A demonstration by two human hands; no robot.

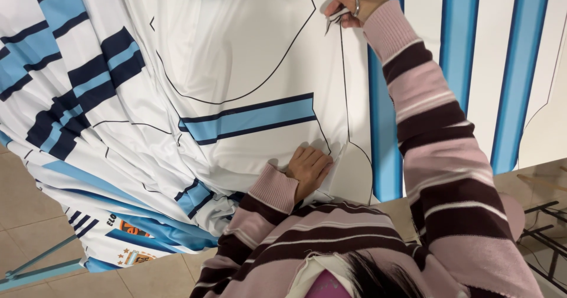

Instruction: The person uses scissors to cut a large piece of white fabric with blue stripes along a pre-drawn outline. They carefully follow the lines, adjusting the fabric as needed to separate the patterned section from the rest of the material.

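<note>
- We see the fabric spread wide over the bench: white cloth printed with light-blue and navy stripes and thin black outlines, its left part spilling off the edge in loose folds toward the tiled floor.
- We judge it light, soft and rather slick; it drapes and wrinkles easily, so the hanging part could drag the flat part sideways.
- Our hands are well apart. The left hand lies flat, fingers together, pressing the cloth near us, just below the blue band; it grips nothing.
- The right hand is far up the cloth, closed on the scissors, blades at a black outline.
- We think the cloth is best held by a flat palm near the cut line, not pinched.
- The scissors look small, stiff and metal, held by their loops.
</note>
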